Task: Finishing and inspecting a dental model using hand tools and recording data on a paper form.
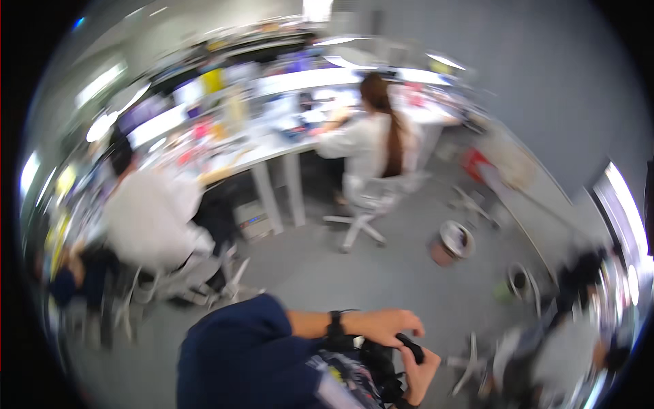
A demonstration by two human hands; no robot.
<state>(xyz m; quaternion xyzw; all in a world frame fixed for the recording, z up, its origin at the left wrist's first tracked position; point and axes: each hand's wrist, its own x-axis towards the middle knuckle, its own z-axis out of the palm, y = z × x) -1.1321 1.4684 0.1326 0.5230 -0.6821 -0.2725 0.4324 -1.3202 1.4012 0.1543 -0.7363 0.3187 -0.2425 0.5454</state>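
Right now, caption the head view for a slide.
Both hands, left hand and right hand, close on a small black object above a blurred grey office floor.

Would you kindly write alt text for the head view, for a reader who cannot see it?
Blurred fisheye view: the person's left hand and right hand grip a small black object near the lower edge. Beyond, two people in white tops sit on office chairs at long cluttered white desks on a grey floor.

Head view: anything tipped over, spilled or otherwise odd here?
Nothing looks spilled or broken, though motion blur hides fine detail. The left hand and right hand meet on a small black object. Two bins stand upright on the grey floor.
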